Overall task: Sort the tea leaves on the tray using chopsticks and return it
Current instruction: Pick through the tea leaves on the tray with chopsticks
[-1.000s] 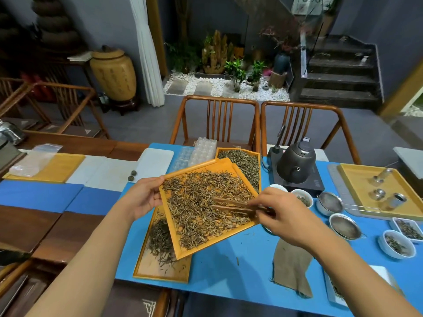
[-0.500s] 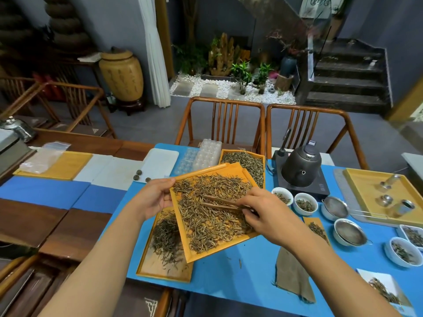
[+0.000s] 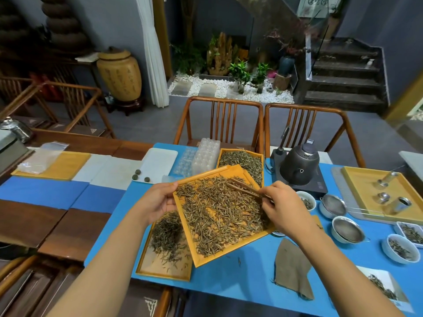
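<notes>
The left hand [image 3: 158,202] holds the tilted tray [image 3: 206,259], the right hand [image 3: 283,209] pinches chopsticks [image 3: 242,187]; tea leaves [image 3: 219,211] might slide off.

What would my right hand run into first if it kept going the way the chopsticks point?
Likely the tea leaves on the held tray; the right hand aims its chopsticks up-left across them, though their height is unclear.

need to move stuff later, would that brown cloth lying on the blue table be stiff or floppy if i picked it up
The brown cloth probably hangs floppy: it lies flat on the blue table with creases. Its frayed edges suggest a light, loose weave, likely to shed threads.
</notes>
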